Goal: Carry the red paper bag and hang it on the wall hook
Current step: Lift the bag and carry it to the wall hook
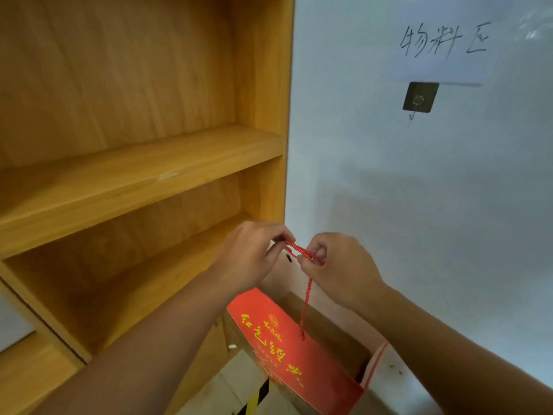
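Note:
The red paper bag (287,351), printed with yellow characters, hangs open below my hands near the bottom centre. Its red twisted cord handle (303,252) is stretched between my left hand (251,256) and my right hand (338,268), both pinching it. More cord drops from my right hand down to the bag. The wall hook (419,98), a dark square plate with a small metal hook, is fixed on the white wall up and to the right, well above my hands, with nothing on it.
A wooden shelf unit (143,163) fills the left side, its right edge close to my left hand. A paper sign (443,46) with handwritten characters is stuck just above the hook. Yellow-black tape (254,399) marks the floor below the bag.

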Demonstrator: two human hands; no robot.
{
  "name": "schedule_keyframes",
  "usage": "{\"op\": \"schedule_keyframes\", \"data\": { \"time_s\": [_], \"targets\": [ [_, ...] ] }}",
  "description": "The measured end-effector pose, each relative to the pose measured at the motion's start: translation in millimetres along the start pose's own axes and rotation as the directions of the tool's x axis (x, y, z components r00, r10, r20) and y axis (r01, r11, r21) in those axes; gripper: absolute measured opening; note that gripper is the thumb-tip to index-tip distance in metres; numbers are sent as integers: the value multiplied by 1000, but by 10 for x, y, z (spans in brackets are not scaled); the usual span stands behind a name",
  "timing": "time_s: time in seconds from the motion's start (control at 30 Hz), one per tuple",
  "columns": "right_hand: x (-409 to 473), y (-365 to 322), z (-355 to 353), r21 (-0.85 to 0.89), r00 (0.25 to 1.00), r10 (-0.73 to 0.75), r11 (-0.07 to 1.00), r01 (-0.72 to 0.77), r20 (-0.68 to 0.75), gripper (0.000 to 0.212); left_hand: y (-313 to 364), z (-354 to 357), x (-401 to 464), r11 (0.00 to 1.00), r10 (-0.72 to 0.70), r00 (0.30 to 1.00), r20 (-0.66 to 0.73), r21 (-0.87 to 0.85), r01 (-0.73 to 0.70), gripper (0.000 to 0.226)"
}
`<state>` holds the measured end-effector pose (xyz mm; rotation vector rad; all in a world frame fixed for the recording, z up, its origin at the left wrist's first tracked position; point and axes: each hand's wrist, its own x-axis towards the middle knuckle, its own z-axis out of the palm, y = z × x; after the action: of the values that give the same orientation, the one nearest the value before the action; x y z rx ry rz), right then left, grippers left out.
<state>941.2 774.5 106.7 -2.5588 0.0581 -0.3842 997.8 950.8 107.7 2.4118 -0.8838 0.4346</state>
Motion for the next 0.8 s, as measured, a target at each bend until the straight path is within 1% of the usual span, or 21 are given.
{"op": "schedule_keyframes", "data": {
  "time_s": [0.2, 0.3, 0.43, 0.6, 0.67, 0.8],
  "targets": [
    [580, -131, 225, -49, 999, 36, 998, -37, -24, 16, -557, -24, 421, 999, 39, 999, 9, -1, -39, 12],
    [795, -176, 299, -89, 997, 50, 995, -54, -51, 10, -864, 21, 644, 996, 59, 997, 47, -64, -56, 12],
    [968, -237, 367, -106, 989, 88, 989, -101, -116, 5, -1163, 63, 933, 975, 117, 989, 95, -198, -97, 14],
    [1087, -232, 334, -58, 974, 139, 987, -151, -177, 8, -1262, 67, 1282, 936, 249, 965, 87, -276, -217, 11],
    [1108, -219, 243, -38, 972, 146, 987, -155, -185, 6, -1228, 75, 1376, 920, 266, 961, 71, -316, -231, 11],
    [1098, -150, 20, -15, 970, 151, 988, -157, -189, 4, -1107, 91, 1536, 889, 298, 951, 84, -389, -244, 9]
  ]
}}
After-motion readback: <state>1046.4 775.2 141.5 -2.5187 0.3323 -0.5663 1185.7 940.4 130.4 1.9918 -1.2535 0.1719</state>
